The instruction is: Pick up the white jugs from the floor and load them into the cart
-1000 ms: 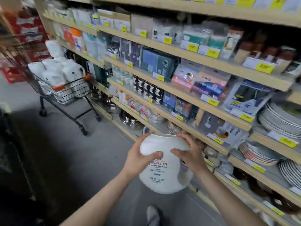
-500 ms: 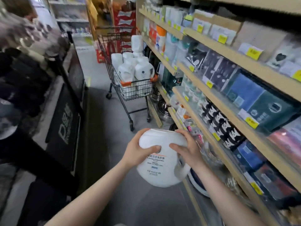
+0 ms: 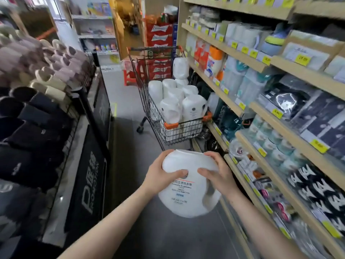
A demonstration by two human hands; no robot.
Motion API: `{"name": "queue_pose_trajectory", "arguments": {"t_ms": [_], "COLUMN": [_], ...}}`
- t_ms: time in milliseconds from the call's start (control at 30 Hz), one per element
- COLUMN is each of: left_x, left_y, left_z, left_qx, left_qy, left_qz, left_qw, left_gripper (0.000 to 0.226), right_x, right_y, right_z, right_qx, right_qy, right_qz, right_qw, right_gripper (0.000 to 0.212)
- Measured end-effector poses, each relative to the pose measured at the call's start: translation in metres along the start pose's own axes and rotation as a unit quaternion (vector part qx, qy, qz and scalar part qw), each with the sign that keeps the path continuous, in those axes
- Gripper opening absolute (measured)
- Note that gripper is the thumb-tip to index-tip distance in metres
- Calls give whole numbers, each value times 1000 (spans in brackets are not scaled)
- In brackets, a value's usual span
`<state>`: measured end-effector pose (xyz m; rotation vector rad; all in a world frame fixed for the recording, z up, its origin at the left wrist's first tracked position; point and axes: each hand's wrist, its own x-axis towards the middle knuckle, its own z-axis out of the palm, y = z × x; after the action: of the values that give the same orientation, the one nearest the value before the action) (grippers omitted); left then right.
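White jug [image 3: 188,186], carried short of the heaped cart [image 3: 179,128], is being clamped between left hand [image 3: 160,176] and right hand [image 3: 220,176] fingers, risking slipping or toppling stacked jugs [image 3: 179,101].

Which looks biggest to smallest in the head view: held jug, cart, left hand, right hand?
1. Cart, though it stands farther off.
2. Held jug, enlarged by nearness to the camera.
3. Left hand and right hand: alike, not ranked; both grip the jug's top.
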<state>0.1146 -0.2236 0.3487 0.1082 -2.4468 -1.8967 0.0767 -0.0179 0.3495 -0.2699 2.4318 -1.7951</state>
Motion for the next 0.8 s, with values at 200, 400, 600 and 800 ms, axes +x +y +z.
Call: {"name": "queue_pose_trajectory", "arguments": {"t_ms": [200,400,600,800], "left_x": [102,222,341,441], "left_y": [-11,-35,-46,-45], "left_z": [-68,-112,-152,-199], "left_qx": [9,5,26,7], "left_qy": [-4,18,42,59], "left_qz": [5,-3,-9,-4], "left_qw": [1000,1000,999,998], "left_gripper": [68,74,81,79], "right_x": [106,237,370,490], "right_y": [-17,-17,-29,-40], "right_z": [49,84,111,140], "right_qx": [0,16,28,12], "right_qy": [-1,-15,-51,-62], "right_qz": [15,5,-7,-17], "right_qw": [1000,1000,998,998], "right_gripper": [63,60,61,58]}}
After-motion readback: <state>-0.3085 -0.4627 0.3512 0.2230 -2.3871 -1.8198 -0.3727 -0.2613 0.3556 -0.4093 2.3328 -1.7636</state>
